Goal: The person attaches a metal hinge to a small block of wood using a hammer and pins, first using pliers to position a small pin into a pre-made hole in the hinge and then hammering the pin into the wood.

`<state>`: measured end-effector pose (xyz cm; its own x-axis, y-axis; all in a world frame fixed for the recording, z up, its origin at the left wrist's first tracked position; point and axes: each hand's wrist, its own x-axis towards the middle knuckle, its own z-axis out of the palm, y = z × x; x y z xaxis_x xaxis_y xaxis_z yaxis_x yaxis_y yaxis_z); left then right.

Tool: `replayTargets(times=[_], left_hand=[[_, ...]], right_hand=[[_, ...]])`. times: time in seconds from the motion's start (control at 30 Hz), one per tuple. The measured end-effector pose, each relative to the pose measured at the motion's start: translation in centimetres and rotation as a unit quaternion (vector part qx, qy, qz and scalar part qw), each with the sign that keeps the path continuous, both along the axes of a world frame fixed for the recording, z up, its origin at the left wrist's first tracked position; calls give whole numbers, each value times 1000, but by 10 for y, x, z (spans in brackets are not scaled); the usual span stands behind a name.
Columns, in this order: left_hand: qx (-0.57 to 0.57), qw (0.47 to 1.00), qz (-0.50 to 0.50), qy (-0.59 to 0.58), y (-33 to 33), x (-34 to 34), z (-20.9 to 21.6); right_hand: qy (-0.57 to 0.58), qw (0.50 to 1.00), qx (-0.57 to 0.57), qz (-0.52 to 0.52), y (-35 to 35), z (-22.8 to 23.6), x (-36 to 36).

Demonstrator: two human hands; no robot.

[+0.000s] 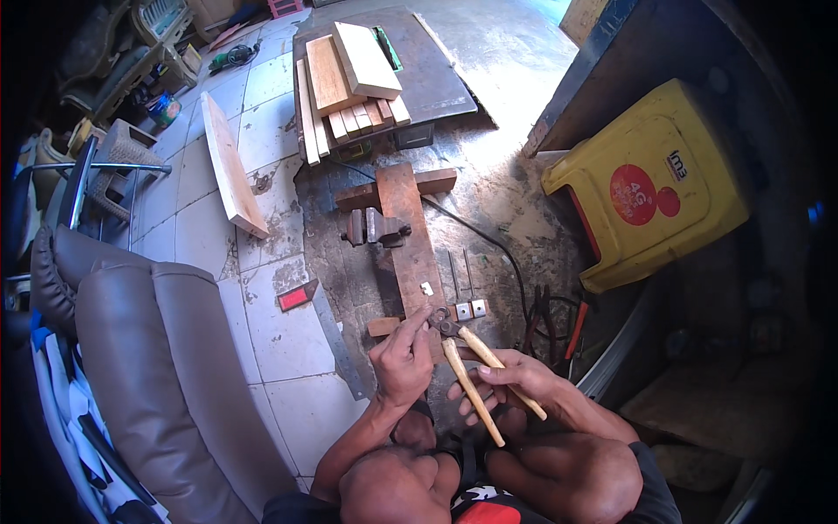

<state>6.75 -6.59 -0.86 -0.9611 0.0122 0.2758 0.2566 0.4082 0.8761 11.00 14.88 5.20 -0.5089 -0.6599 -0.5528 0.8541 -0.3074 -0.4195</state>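
Carpenter's pincers [476, 397] with pale yellow handles are in my right hand [517, 377]; the handles stand apart, the fingers beneath them. The dark jaws [443, 322] are just above a narrow brown board [403, 205]. My left hand [403, 362] is closed at the jaws, its fingertips pinched together; what they grip is too small to make out. A small pale metal piece [426, 288] lies on the board just beyond. To its right, two thin rods with square metal plates [470, 309] rest on the floor. A small vise [375, 229] is at the board's left edge.
Light wooden planks [332, 79] are stacked on a low dark table [436, 87] ahead. One plank [229, 166] stands on edge at left. A yellow plastic stool [663, 192] lies tipped at right. A black cable [497, 244] crosses the floor. A brown padded seat [157, 367] is at left.
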Motion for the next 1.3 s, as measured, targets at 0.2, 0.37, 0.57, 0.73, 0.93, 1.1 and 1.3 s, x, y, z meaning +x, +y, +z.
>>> replayTargets(times=[0.2, 0.37, 0.57, 0.73, 0.93, 1.1, 1.3], left_hand=[[-2, 1000, -18, 21, 2, 1, 1], [-5, 1000, -15, 24, 1, 2, -4], [-12, 1000, -8, 20, 1, 4, -2], [-17, 1000, -13, 18, 2, 3, 0], [-16, 1000, -11, 9, 1, 3, -4], [-11, 1000, -1, 13, 4, 2, -1], [8, 998, 1, -57, 5, -2, 7]], right_hand=[[9, 1000, -5, -18, 1, -17, 7], [9, 1000, -2, -22, 1, -18, 9], [0, 1000, 5, -31, -4, -19, 11], [-3, 1000, 7, -28, -2, -23, 11], [15, 1000, 5, -16, -2, -26, 10], [-10, 1000, -22, -19, -1, -18, 4], [12, 1000, 6, 8, 4, -24, 3]])
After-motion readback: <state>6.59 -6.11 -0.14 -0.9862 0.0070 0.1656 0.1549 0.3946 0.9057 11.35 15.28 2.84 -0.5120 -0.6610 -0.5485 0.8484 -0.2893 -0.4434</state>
